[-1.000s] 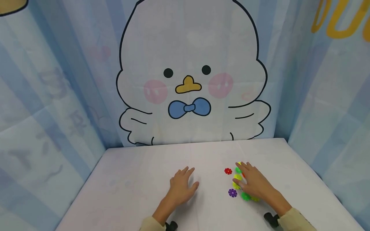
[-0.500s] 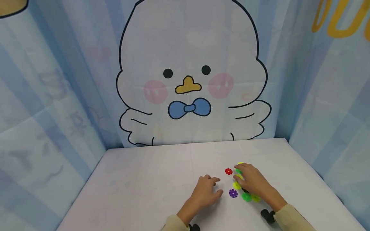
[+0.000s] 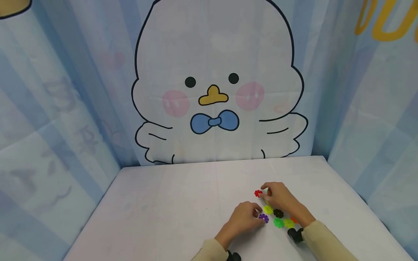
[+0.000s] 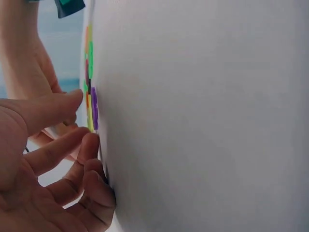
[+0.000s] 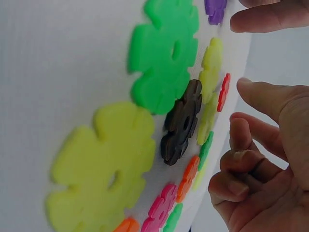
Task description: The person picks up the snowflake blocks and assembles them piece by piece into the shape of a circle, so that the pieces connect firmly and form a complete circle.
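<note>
Several flower-shaped plastic discs lie flat on the white table (image 3: 163,203). My left hand (image 3: 245,219) reaches right, its thumb and fingertips set on either side of the purple disc (image 3: 263,218) (image 4: 94,108); the fingers (image 4: 89,142) touch the table at the disc's edge. My right hand (image 3: 279,198) (image 5: 260,159) hovers over the cluster with loosely curled fingers, one fingertip next to the red disc (image 3: 258,193) (image 5: 223,92), nothing held. Between the hands lie a yellow-green disc (image 3: 268,209), a dark brown disc (image 3: 278,213) (image 5: 183,123), a green disc (image 3: 278,222) (image 5: 166,53) and a yellow disc (image 3: 289,223) (image 5: 104,164).
An orange disc (image 3: 294,219) peeks out by my right wrist; orange, pink and green discs (image 5: 161,208) lie under the right palm. Blue curtain walls with a cartoon duck (image 3: 213,90) enclose the table on three sides. The table's left half (image 3: 137,217) holds no objects.
My left hand slid right across the table to the purple disc. My right hand drew back and left off the cluster, uncovering the dark brown disc, with its fingertips now by the red one.
</note>
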`<action>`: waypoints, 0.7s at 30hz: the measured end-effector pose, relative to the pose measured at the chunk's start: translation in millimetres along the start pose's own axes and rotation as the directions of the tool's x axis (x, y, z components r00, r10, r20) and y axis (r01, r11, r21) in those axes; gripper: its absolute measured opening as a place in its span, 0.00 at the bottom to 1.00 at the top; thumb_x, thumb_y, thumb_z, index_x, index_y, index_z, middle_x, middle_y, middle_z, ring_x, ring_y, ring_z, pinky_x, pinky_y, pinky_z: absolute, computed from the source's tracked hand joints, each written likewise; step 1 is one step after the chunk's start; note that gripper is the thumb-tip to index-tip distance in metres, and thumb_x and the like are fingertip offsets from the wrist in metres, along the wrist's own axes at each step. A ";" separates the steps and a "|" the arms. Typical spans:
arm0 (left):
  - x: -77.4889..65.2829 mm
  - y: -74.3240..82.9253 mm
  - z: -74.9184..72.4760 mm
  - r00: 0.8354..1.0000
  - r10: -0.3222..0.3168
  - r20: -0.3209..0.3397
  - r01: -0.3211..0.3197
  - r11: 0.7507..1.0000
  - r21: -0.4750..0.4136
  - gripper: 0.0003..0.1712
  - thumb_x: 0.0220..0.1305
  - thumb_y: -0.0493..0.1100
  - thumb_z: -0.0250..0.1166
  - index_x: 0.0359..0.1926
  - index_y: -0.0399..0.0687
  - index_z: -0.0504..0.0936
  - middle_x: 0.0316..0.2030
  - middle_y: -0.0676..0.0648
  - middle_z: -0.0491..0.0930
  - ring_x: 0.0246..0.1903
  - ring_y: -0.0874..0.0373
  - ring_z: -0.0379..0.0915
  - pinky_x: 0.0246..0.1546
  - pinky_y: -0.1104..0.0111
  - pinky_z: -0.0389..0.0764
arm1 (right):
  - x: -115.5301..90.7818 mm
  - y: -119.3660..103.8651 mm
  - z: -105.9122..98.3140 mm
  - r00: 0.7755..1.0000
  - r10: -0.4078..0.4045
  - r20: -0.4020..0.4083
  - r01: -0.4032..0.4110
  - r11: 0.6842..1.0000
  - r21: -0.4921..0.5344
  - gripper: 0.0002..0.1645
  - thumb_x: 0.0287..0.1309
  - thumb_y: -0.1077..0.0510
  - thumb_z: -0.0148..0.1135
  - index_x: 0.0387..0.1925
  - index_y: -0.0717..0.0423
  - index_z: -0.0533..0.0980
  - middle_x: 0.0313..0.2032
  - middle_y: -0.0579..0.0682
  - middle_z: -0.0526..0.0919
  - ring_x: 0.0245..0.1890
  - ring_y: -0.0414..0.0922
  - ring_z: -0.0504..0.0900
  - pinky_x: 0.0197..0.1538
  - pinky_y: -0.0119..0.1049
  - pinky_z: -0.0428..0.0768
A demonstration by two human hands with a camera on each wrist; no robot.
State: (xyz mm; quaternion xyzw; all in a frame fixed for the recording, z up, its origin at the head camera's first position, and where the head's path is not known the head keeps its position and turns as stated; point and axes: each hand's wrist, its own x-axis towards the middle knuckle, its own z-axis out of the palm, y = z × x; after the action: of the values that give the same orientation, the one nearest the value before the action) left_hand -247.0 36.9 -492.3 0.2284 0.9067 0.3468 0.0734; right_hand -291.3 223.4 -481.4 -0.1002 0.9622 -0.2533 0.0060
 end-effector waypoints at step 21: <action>1.5 3.7 3.8 0.999 -0.026 -0.025 0.026 1.000 0.011 0.11 0.57 0.46 0.81 0.40 0.50 0.91 0.26 0.57 0.80 0.28 0.70 0.67 0.32 0.77 0.68 | 12.5 3.9 8.6 1.000 -0.004 0.013 0.003 1.000 0.024 0.17 0.64 0.52 0.75 0.49 0.58 0.86 0.26 0.46 0.76 0.25 0.41 0.70 0.28 0.28 0.68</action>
State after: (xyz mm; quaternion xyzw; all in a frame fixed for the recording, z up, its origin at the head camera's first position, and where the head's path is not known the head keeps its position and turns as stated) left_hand -245.8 42.3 -492.6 0.2125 0.9124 0.3436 0.0652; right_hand -303.7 220.1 -490.3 -0.1034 0.9589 -0.2639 0.0132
